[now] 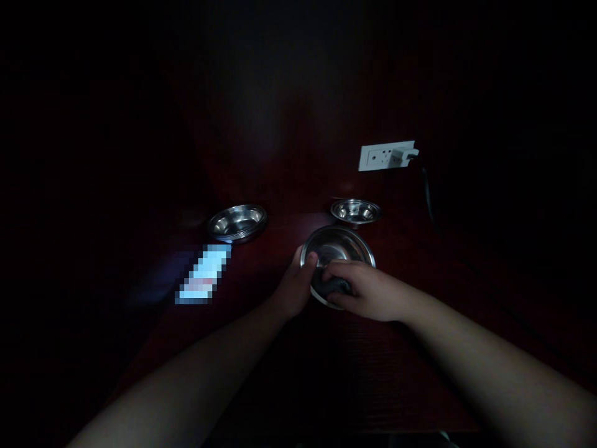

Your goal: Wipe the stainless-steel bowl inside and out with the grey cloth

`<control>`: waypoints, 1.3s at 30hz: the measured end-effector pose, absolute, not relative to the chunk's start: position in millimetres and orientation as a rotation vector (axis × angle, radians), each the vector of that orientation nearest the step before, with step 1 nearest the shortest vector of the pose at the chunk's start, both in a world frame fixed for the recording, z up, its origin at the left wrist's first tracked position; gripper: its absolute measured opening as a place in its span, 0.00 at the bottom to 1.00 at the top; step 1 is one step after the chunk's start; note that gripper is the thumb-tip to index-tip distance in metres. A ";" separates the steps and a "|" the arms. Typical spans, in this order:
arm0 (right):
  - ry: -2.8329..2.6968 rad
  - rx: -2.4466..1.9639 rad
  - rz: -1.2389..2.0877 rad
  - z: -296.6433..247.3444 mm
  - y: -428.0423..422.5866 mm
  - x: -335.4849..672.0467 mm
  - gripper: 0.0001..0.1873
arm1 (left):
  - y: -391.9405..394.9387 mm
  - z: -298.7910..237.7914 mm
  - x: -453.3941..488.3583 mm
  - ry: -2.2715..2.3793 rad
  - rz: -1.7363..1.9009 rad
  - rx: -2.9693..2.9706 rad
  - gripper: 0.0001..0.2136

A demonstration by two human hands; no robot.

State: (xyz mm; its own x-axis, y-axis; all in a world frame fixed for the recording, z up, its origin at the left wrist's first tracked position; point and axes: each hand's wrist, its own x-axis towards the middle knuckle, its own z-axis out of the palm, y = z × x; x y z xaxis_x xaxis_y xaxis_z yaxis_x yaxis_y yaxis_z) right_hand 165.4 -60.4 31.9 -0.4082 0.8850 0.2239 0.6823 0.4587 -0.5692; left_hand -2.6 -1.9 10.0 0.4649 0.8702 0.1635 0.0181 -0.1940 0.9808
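A shiny metal bowl (349, 242) is tilted toward me above the dark red table. My left hand (296, 289) grips its left rim, with the thumb over the edge and the fingers behind. Inside the bowl, my right hand (361, 286) has its fingers curled around a dark, soft-looking wad (336, 286), pressed near the lower inner wall. The dim light hides whether the wad is a cloth or a scouring pad.
Several nested metal bowls (237, 223) stand at the left, behind a lit, blurred phone-like screen (205, 274). Another metal bowl (356, 212) stands behind my hands. A white wall socket (387, 155) holds a plug, and a dark cable (428, 196) runs down at the right.
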 end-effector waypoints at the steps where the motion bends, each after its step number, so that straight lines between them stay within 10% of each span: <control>1: -2.215 -1.302 0.540 31.8 -60.4 165.5 0.08 | -1.7 10.1 -2.7 0.793 0.939 1.583 0.25; 39: -2.204 -1.284 0.422 27.9 -56.2 165.3 0.07 | 1.8 4.1 -3.2 0.751 0.934 1.577 0.26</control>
